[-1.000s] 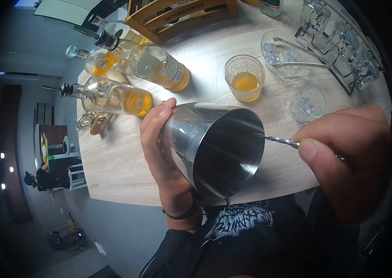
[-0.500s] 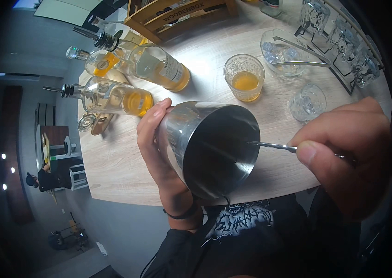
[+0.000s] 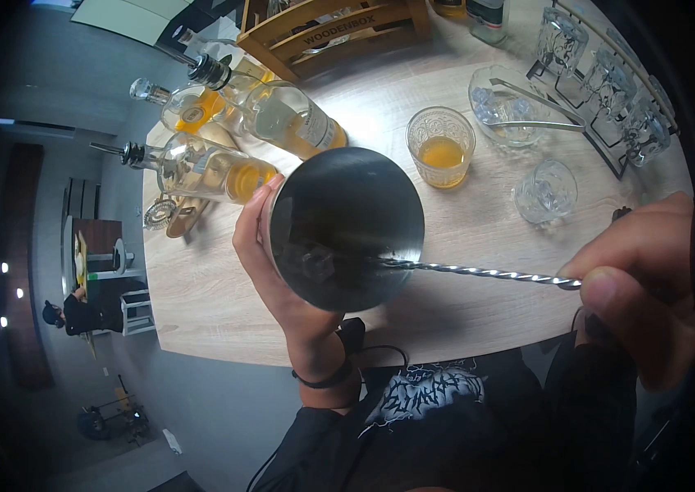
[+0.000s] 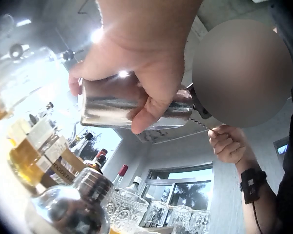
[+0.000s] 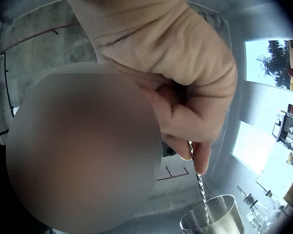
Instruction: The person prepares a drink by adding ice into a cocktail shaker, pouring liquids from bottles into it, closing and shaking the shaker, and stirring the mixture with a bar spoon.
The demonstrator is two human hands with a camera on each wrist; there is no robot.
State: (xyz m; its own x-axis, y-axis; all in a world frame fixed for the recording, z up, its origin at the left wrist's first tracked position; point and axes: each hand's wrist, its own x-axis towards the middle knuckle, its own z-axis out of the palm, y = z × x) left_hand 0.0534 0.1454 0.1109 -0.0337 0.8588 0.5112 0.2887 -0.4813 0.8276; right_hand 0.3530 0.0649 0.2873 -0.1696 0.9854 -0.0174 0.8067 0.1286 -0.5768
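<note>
My left hand point(image 3: 253, 242) grips a metal shaker tin point(image 3: 347, 189) from its left side, the tin's mouth facing the head camera. An ice cube point(image 3: 317, 263) shows dimly inside. In the left wrist view the thumb lies across the wall of the tin point(image 4: 107, 108). Between thumb and forefinger, my right hand point(image 3: 647, 283) pinches a twisted bar spoon point(image 3: 487, 272). The spoon's lower end goes into the tin. Seen from the right wrist, its shaft point(image 5: 201, 190) runs down past the rim of the tin point(image 5: 224, 207).
Beyond the tin stand a patterned glass point(image 3: 442, 152) of amber liquid and a small glass point(image 3: 546, 193) with ice. Tongs point(image 3: 536, 123) lie across an ice bowl point(image 3: 479, 82). Bottles with pourers point(image 3: 208, 168) stand left, near a strainer point(image 3: 159, 215). Behind are a wooden crate point(image 3: 339, 37) and a glass rack point(image 3: 602, 143).
The tin has turned its mouth more squarely toward the head camera and shifted left. My right hand has moved right and slightly down, showing more of the spoon's shaft. The ice cube has come into sight.
</note>
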